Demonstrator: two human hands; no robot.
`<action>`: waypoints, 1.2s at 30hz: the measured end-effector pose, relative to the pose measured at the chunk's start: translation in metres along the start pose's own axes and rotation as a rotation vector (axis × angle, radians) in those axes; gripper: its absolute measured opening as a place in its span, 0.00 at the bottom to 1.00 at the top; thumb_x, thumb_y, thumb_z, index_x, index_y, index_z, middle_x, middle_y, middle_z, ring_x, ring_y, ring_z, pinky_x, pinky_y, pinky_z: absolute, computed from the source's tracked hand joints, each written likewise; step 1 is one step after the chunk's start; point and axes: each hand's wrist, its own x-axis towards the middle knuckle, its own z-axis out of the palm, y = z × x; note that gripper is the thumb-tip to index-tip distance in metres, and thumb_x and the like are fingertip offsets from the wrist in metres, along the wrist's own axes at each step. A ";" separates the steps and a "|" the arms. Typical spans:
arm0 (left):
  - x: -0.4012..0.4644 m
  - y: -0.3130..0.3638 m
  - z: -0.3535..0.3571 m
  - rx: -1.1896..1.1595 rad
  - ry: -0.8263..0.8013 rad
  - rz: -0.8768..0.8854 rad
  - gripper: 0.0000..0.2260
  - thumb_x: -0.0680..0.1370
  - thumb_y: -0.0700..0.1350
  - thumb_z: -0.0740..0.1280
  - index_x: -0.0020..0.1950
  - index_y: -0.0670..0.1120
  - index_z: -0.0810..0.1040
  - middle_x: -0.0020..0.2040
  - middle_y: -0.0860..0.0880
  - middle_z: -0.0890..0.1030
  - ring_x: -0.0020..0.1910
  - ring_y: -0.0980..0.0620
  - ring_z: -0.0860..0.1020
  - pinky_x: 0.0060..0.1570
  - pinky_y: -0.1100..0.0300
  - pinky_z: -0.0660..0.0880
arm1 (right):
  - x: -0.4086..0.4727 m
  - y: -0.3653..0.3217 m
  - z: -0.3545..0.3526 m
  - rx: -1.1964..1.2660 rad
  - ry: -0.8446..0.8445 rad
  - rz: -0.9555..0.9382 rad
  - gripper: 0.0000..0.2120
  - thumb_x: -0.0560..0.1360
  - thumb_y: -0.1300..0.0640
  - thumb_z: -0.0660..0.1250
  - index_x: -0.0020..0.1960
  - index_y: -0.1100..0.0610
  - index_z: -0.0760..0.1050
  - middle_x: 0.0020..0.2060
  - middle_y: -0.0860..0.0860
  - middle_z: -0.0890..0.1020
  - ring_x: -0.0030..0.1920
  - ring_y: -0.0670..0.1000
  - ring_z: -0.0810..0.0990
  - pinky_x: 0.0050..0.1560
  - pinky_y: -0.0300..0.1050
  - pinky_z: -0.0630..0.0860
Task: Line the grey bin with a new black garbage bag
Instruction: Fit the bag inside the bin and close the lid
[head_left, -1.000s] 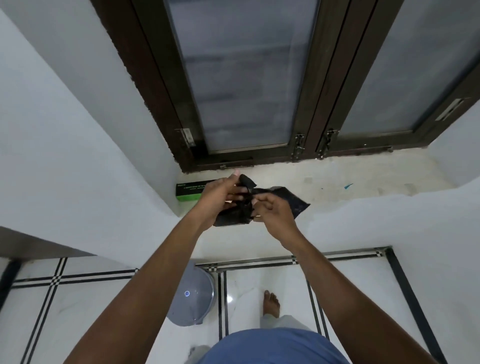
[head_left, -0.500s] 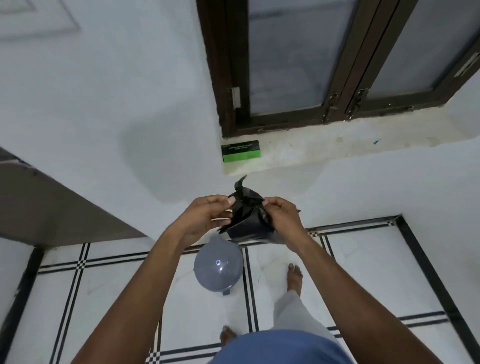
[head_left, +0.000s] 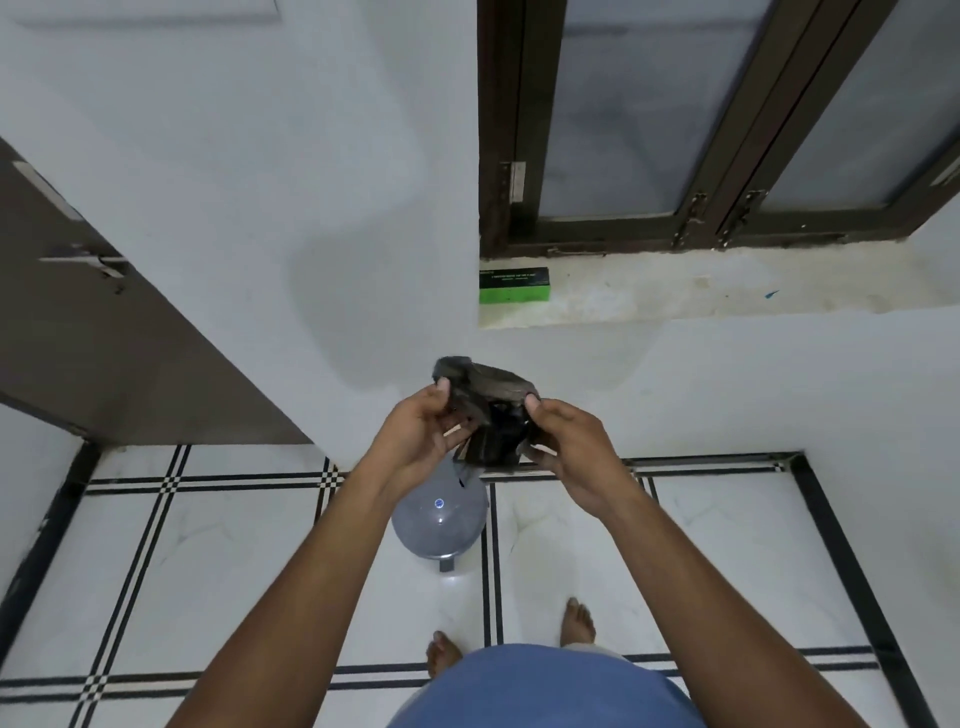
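A folded, crumpled black garbage bag (head_left: 488, 410) is held between both hands at chest height. My left hand (head_left: 415, 441) grips its left edge, and my right hand (head_left: 569, 452) grips its right edge. Directly below the hands, the grey bin (head_left: 440, 522) stands on the floor against the wall. Its domed lid is closed and its foot pedal points toward me. My hands and the bag cover the bin's far edge.
A green and black box (head_left: 513, 285) lies on the window sill's (head_left: 675, 291) left end, under a dark-framed window (head_left: 691, 124). A brown door (head_left: 88, 312) is at the left. My bare feet (head_left: 444, 652) stand on white tiles with black lines.
My view has dropped from the window sill to the floor. Both hands carried the bag down and away from the sill, and they now hover over the grey bin.
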 end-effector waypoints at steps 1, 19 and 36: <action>-0.001 0.002 -0.001 -0.130 0.024 -0.002 0.12 0.90 0.39 0.60 0.54 0.40 0.82 0.52 0.42 0.87 0.51 0.45 0.89 0.62 0.46 0.86 | 0.003 0.000 -0.008 0.171 0.045 0.074 0.08 0.87 0.55 0.70 0.57 0.59 0.85 0.49 0.54 0.90 0.50 0.53 0.88 0.54 0.51 0.85; -0.008 -0.008 0.006 0.545 0.269 0.065 0.05 0.88 0.51 0.67 0.58 0.52 0.81 0.50 0.47 0.86 0.45 0.49 0.84 0.44 0.57 0.81 | 0.012 -0.006 -0.050 -0.613 0.392 -0.069 0.37 0.80 0.20 0.56 0.64 0.53 0.75 0.56 0.49 0.80 0.57 0.53 0.79 0.58 0.53 0.75; -0.020 0.003 -0.043 1.464 0.342 -0.242 0.12 0.77 0.44 0.75 0.35 0.43 0.80 0.30 0.47 0.82 0.28 0.49 0.81 0.29 0.62 0.76 | 0.011 -0.022 -0.051 0.139 0.065 0.231 0.13 0.80 0.50 0.68 0.48 0.60 0.84 0.48 0.60 0.86 0.46 0.62 0.86 0.57 0.57 0.81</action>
